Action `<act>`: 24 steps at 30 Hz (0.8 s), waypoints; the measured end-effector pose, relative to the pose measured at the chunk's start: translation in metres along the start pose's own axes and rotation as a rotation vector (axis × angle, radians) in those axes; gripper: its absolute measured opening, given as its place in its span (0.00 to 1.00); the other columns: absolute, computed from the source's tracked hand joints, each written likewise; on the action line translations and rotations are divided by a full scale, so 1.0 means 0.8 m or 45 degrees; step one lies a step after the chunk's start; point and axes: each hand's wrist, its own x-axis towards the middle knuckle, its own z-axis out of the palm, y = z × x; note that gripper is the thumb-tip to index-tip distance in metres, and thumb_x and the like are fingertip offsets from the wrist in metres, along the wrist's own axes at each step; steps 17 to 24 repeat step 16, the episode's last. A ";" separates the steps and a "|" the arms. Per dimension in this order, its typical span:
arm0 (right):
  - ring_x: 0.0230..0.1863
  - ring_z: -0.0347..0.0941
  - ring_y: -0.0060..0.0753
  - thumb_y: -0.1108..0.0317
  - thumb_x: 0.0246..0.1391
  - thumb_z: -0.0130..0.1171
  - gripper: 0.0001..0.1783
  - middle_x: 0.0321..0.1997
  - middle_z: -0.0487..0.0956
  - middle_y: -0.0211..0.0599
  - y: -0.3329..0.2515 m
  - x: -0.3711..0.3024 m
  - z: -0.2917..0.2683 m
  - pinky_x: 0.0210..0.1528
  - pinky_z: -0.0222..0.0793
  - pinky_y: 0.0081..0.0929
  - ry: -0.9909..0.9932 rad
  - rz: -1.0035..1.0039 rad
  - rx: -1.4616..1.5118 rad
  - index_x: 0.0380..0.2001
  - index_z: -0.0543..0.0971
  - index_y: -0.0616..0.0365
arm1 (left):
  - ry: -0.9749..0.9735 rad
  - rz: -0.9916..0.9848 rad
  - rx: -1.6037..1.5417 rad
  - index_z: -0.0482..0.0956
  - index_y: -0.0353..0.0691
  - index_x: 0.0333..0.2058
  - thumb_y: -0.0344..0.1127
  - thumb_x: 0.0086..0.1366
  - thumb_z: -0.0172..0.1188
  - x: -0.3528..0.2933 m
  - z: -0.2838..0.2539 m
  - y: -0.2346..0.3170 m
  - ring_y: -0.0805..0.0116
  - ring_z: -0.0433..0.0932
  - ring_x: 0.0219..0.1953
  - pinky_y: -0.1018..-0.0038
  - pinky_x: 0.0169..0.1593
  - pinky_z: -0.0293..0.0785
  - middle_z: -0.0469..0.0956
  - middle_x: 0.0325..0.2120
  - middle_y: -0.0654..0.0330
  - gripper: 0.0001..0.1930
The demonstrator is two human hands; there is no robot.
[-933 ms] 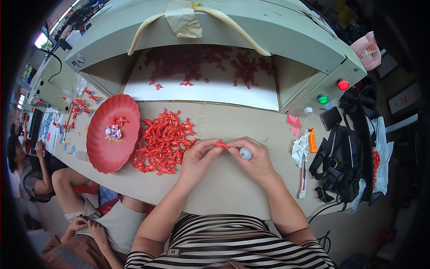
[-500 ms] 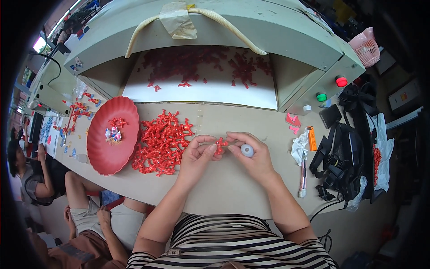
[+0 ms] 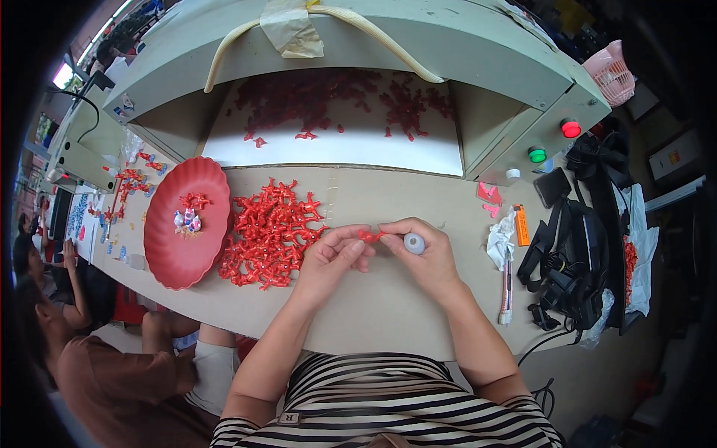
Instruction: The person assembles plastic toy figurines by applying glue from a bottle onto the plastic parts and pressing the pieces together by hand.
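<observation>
Over the table in front of me, my left hand point(image 3: 326, 259) pinches a small red plastic figurine point(image 3: 371, 236) between thumb and fingertips. My right hand point(image 3: 432, 263) is closed around a small pale squeeze bottle point(image 3: 414, 243), its round end facing up. The right fingertips meet the figurine's right side; the bottle's other end is hidden in the hand. Just left of my left hand lies a heap of shiny red figurines point(image 3: 270, 237). Beyond it stands a red scalloped tray point(image 3: 160, 254) holding a few red pieces and white-and-coloured figures point(image 3: 188, 220).
A pale machine point(image 3: 418, 45) with an open bay spans the back, more red pieces inside. At right are an orange box point(image 3: 521, 225), a crumpled white tissue point(image 3: 500, 237), a pen-like tool point(image 3: 506, 295) and black straps point(image 3: 571, 261). A person in brown point(image 3: 119, 381) sits at left.
The figurine has been turned between my fingers, with both hands in nearly the same place. The seated person at left has leaned forward, further into view.
</observation>
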 end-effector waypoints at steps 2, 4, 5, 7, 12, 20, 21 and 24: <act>0.33 0.71 0.18 0.75 0.46 0.57 0.07 0.30 0.76 0.30 -0.002 0.000 -0.001 0.36 0.66 0.15 -0.022 -0.018 -0.033 0.32 0.76 0.61 | -0.005 0.014 0.055 0.70 0.34 0.42 0.33 0.61 0.50 0.000 -0.004 -0.005 0.77 0.72 0.29 0.80 0.34 0.70 0.75 0.33 0.61 0.12; 0.33 0.71 0.18 0.75 0.47 0.57 0.07 0.31 0.76 0.30 -0.003 -0.001 0.000 0.36 0.66 0.15 -0.053 0.088 0.071 0.32 0.76 0.62 | 0.050 -0.016 0.055 0.70 0.34 0.40 0.31 0.61 0.49 0.001 -0.006 -0.006 0.76 0.70 0.27 0.78 0.32 0.69 0.73 0.30 0.62 0.09; 0.33 0.71 0.18 0.75 0.47 0.57 0.07 0.31 0.76 0.30 -0.003 -0.001 0.000 0.36 0.66 0.15 -0.053 0.090 0.073 0.32 0.76 0.62 | 0.050 -0.018 0.056 0.70 0.34 0.40 0.31 0.61 0.49 0.001 -0.006 -0.006 0.76 0.70 0.27 0.78 0.32 0.69 0.73 0.30 0.62 0.09; 0.32 0.71 0.18 0.74 0.47 0.57 0.06 0.31 0.76 0.31 -0.003 -0.001 0.000 0.37 0.66 0.15 -0.103 0.208 0.226 0.31 0.76 0.63 | 0.030 -0.029 -0.014 0.70 0.34 0.38 0.31 0.61 0.50 0.002 -0.005 -0.005 0.76 0.70 0.26 0.78 0.32 0.69 0.73 0.30 0.62 0.08; 0.34 0.72 0.21 0.74 0.48 0.56 0.06 0.31 0.76 0.32 -0.005 0.000 0.000 0.38 0.68 0.17 -0.142 0.286 0.326 0.31 0.75 0.64 | -0.036 -0.067 -0.097 0.70 0.34 0.38 0.31 0.61 0.50 0.001 -0.010 -0.007 0.75 0.70 0.26 0.77 0.33 0.70 0.73 0.29 0.62 0.09; 0.36 0.73 0.22 0.73 0.49 0.55 0.07 0.32 0.76 0.32 -0.001 0.000 -0.002 0.39 0.69 0.18 -0.168 0.309 0.388 0.33 0.74 0.63 | -0.051 -0.053 -0.078 0.72 0.36 0.40 0.33 0.60 0.52 0.001 -0.010 -0.009 0.79 0.70 0.26 0.81 0.33 0.69 0.75 0.30 0.64 0.11; 0.36 0.73 0.22 0.73 0.49 0.55 0.07 0.32 0.76 0.32 -0.001 0.000 -0.002 0.39 0.69 0.18 -0.168 0.309 0.388 0.33 0.74 0.63 | -0.051 -0.053 -0.078 0.72 0.36 0.40 0.33 0.60 0.52 0.001 -0.010 -0.009 0.79 0.70 0.26 0.81 0.33 0.69 0.75 0.30 0.64 0.11; 0.36 0.73 0.22 0.73 0.49 0.55 0.07 0.32 0.76 0.32 -0.001 0.000 -0.002 0.39 0.69 0.18 -0.168 0.309 0.388 0.33 0.74 0.63 | -0.051 -0.053 -0.078 0.72 0.36 0.40 0.33 0.60 0.52 0.001 -0.010 -0.009 0.79 0.70 0.26 0.81 0.33 0.69 0.75 0.30 0.64 0.11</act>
